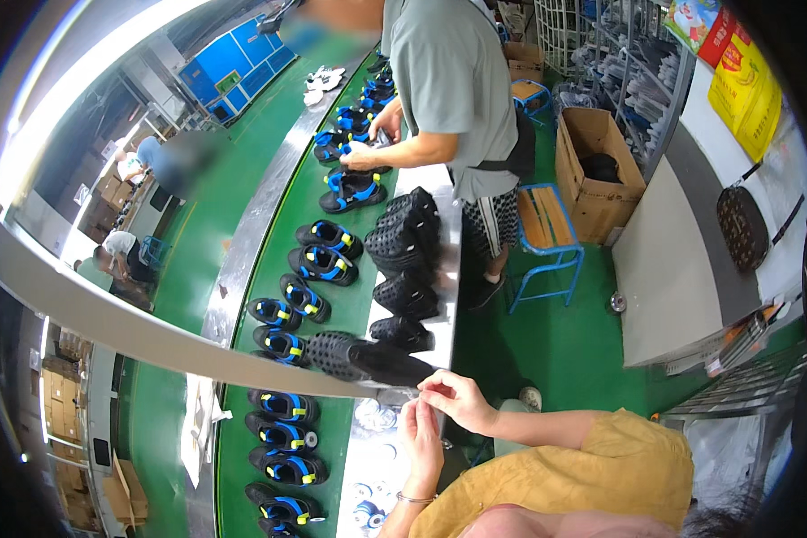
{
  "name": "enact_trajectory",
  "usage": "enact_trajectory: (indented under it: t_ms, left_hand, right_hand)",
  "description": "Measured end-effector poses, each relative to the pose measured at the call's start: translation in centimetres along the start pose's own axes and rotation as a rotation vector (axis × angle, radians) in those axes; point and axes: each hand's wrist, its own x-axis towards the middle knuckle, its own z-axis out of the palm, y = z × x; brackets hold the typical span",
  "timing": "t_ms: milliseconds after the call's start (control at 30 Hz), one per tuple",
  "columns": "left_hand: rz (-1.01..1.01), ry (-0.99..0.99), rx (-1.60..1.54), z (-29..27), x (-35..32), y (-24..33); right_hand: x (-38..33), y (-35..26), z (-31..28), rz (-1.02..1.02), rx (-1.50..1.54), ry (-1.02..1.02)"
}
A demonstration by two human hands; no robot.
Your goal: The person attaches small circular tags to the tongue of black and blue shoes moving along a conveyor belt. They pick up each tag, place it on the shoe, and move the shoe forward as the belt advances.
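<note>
My left hand is raised at the edge of the white ledge, its fingertips pinched together. My right hand meets it from the right, also in a pinch. Anything between the fingertips is too small to make out. Just beyond them lies a smooth black piece against a black dimpled piece. Blue-and-white round rolls sit on the ledge beside my left hand. Several black and blue shoes with yellow-green tabs stand in pairs on the green conveyor belt.
A grey bar crosses above the belt. Black dimpled pieces are piled along the ledge. A co-worker in a grey shirt handles a shoe farther up. A wooden-topped blue stool and a cardboard box stand on the right.
</note>
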Motion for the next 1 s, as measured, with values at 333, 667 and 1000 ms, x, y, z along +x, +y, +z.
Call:
enact_trajectory:
  t_ms: [333, 667, 1000]
  left_hand:
    - [-0.001, 0.271, -0.265, -10.0, -5.1, -6.0]
    - [0.060, 0.333, -0.658, -18.4, -13.9, -11.0]
    - [0.021, 0.252, -0.612, -22.5, -18.2, -14.6]
  right_hand:
    - [-4.1, 9.7, 7.6, -0.044, 0.206, -0.247]
    - [-12.9, 12.0, 13.8, -0.820, -0.438, -0.486]
    - [-13.3, 11.0, 17.6, 0.057, 0.310, -0.187]
